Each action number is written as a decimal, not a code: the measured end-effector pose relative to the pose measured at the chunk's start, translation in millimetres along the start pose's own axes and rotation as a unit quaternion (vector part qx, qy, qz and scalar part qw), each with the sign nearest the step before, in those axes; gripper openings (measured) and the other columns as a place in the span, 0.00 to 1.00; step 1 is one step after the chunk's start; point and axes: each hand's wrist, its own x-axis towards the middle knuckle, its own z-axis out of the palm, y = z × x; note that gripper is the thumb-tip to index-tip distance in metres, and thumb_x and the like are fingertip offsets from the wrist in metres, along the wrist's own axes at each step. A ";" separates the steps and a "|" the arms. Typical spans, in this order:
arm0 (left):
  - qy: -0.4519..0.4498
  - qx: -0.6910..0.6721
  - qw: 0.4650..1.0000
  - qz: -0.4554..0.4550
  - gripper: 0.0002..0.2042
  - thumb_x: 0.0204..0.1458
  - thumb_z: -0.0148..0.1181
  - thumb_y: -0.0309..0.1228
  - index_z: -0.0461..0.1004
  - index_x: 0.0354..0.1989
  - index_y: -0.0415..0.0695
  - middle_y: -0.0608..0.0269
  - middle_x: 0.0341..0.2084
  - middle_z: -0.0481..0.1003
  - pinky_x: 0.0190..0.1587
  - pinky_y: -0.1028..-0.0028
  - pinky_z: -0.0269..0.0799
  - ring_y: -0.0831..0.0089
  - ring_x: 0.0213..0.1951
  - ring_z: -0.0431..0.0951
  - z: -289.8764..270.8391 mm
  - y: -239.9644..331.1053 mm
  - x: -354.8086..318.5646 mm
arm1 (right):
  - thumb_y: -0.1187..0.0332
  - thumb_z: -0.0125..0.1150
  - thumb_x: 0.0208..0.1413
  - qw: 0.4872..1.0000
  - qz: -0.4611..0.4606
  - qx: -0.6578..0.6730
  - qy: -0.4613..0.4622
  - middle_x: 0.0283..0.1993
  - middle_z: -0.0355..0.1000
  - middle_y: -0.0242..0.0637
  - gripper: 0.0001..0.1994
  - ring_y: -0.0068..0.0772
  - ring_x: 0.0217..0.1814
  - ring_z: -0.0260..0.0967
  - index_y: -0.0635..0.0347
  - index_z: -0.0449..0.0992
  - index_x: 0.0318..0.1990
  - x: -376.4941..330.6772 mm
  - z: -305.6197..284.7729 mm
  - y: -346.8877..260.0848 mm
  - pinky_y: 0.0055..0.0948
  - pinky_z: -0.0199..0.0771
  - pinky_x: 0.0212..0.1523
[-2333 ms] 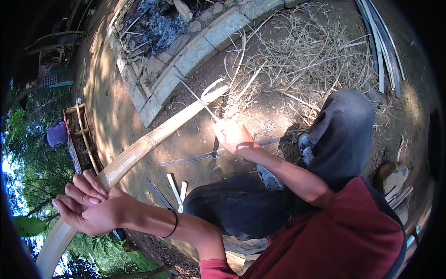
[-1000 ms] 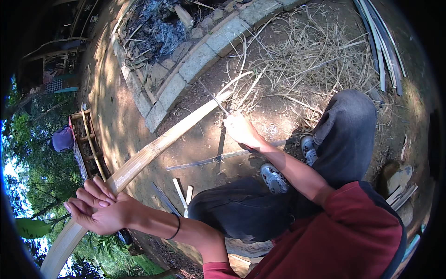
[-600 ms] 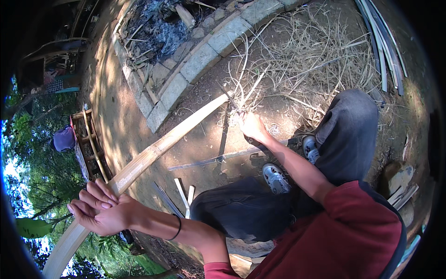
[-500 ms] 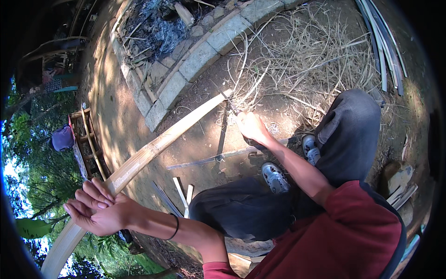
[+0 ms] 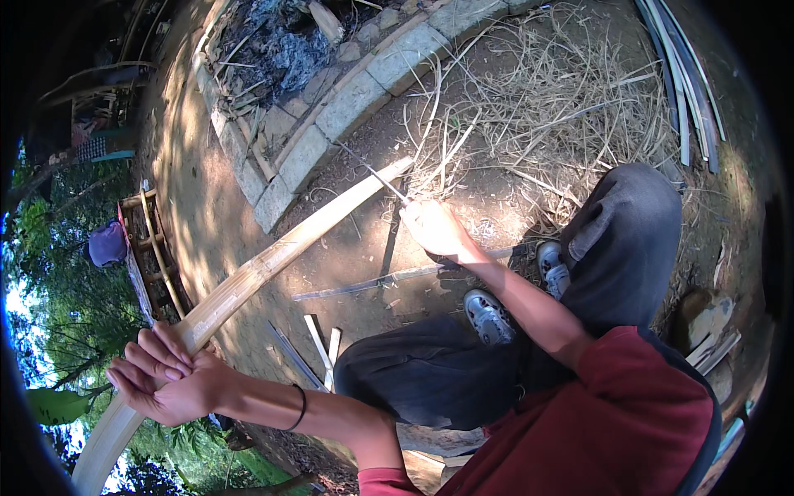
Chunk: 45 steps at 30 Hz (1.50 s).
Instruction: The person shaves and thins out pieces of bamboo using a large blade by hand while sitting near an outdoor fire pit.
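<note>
A long pale split bamboo slat (image 5: 273, 260) runs from the lower left up to the middle of the picture. My left hand (image 5: 161, 380) grips it near its lower end, fingers wrapped over the top. My right hand (image 5: 434, 225) is closed on a thin knife (image 5: 380, 176) whose blade rests at the slat's far end. I sit with legs in dark trousers (image 5: 612, 248) bent, grey sandals (image 5: 488, 314) on the dirt.
A curved stone kerb (image 5: 331, 124) rings an ash bed at the top. Dry bamboo shavings (image 5: 546, 107) lie in a heap at the upper right. Thin strips (image 5: 389, 281) and short offcuts (image 5: 318, 343) lie on the ground. A wooden frame (image 5: 153, 248) stands at left.
My right hand has travelled up along the slat with the knife to its far tip. The left hand has kept its grip near the lower end.
</note>
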 end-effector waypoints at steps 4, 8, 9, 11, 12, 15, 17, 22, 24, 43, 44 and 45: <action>-0.024 -0.023 0.999 -0.004 0.22 0.66 0.40 0.35 0.49 0.15 0.55 0.73 0.07 0.46 0.12 0.82 0.43 0.81 0.10 0.42 6.3 -3.6 0.2 | 0.60 0.48 0.62 0.998 -0.034 -0.042 0.026 0.20 0.70 0.52 0.16 0.50 0.21 0.71 0.64 0.75 0.32 7.6 10.3 34.5 0.45 0.68 0.24; 0.009 0.011 1.000 0.001 0.22 0.66 0.39 0.35 0.49 0.15 0.54 0.74 0.07 0.45 0.12 0.82 0.44 0.81 0.10 0.42 12.3 -0.7 -1.6 | 0.61 0.47 0.62 0.996 0.036 -0.080 0.016 0.21 0.72 0.50 0.16 0.49 0.22 0.73 0.63 0.76 0.33 29.2 0.0 51.0 0.46 0.72 0.25; 0.030 0.015 0.999 0.008 0.22 0.65 0.40 0.35 0.49 0.15 0.55 0.73 0.07 0.46 0.13 0.82 0.45 0.81 0.10 0.41 13.8 -1.6 -2.6 | 0.62 0.47 0.62 0.997 0.025 -0.072 0.011 0.21 0.72 0.50 0.15 0.50 0.22 0.73 0.63 0.76 0.32 28.8 -0.5 39.1 0.46 0.71 0.25; 0.023 0.009 1.000 0.004 0.22 0.65 0.40 0.35 0.49 0.15 0.55 0.73 0.07 0.46 0.13 0.82 0.44 0.81 0.10 0.41 7.3 -0.3 -1.9 | 0.63 0.47 0.62 0.999 0.031 -0.022 -0.035 0.21 0.71 0.50 0.14 0.51 0.23 0.72 0.64 0.75 0.32 15.1 -7.3 8.2 0.46 0.72 0.27; 0.017 0.001 1.000 0.007 0.22 0.65 0.41 0.35 0.49 0.15 0.55 0.73 0.07 0.46 0.13 0.82 0.44 0.81 0.10 0.41 9.0 -0.9 -0.5 | 0.62 0.48 0.61 0.999 -0.028 -0.027 0.010 0.20 0.70 0.50 0.14 0.51 0.22 0.72 0.63 0.75 0.32 13.6 -1.9 10.5 0.46 0.72 0.27; 0.026 0.035 0.999 0.002 0.22 0.65 0.42 0.35 0.48 0.14 0.55 0.73 0.07 0.46 0.13 0.82 0.43 0.81 0.10 0.41 16.1 -3.3 0.3 | 0.60 0.50 0.60 0.975 -0.157 -0.039 0.149 0.17 0.69 0.46 0.15 0.48 0.21 0.72 0.62 0.75 0.31 13.2 38.7 63.1 0.44 0.71 0.25; 0.032 0.039 0.999 0.008 0.22 0.65 0.42 0.35 0.48 0.14 0.55 0.73 0.07 0.46 0.13 0.82 0.43 0.81 0.10 0.41 14.5 -2.6 1.6 | 0.59 0.49 0.60 0.997 -0.041 -0.038 0.057 0.17 0.69 0.46 0.16 0.48 0.21 0.72 0.62 0.74 0.29 25.1 15.2 79.2 0.44 0.71 0.25; 0.064 0.069 0.995 0.034 0.22 0.66 0.41 0.36 0.48 0.15 0.55 0.73 0.07 0.46 0.13 0.82 0.42 0.81 0.10 0.41 11.5 -6.7 0.8 | 0.61 0.47 0.60 0.996 0.079 0.012 -0.034 0.17 0.68 0.48 0.16 0.48 0.19 0.70 0.63 0.73 0.27 25.1 -9.1 20.3 0.43 0.68 0.22; 0.027 0.042 0.999 0.014 0.22 0.66 0.40 0.35 0.49 0.15 0.55 0.73 0.07 0.46 0.14 0.81 0.40 0.80 0.11 0.41 5.4 -4.8 2.7 | 0.60 0.47 0.60 0.996 -0.076 -0.020 0.050 0.18 0.68 0.48 0.16 0.51 0.20 0.68 0.62 0.73 0.27 17.1 14.7 35.1 0.45 0.68 0.23; 0.097 0.103 0.990 0.026 0.22 0.66 0.40 0.36 0.47 0.15 0.54 0.73 0.08 0.45 0.15 0.81 0.42 0.80 0.11 0.41 23.4 -3.8 -0.3 | 0.57 0.49 0.62 0.991 0.070 -0.112 0.012 0.23 0.72 0.50 0.17 0.51 0.24 0.72 0.62 0.77 0.35 18.2 -8.9 76.0 0.45 0.73 0.28; 0.088 0.088 0.992 0.025 0.22 0.66 0.40 0.36 0.48 0.15 0.54 0.73 0.08 0.45 0.15 0.81 0.42 0.80 0.11 0.41 19.5 -2.9 2.5 | 0.57 0.49 0.62 0.993 0.055 -0.102 0.014 0.23 0.72 0.50 0.17 0.51 0.24 0.72 0.62 0.77 0.35 22.9 -5.2 71.2 0.45 0.73 0.27; 0.059 0.058 0.996 0.017 0.22 0.65 0.40 0.35 0.48 0.15 0.54 0.72 0.08 0.45 0.15 0.81 0.40 0.80 0.11 0.41 14.0 -1.2 2.2 | 0.57 0.49 0.62 0.994 0.043 -0.096 0.007 0.23 0.73 0.50 0.17 0.51 0.24 0.72 0.61 0.77 0.35 22.9 -3.2 46.0 0.45 0.73 0.27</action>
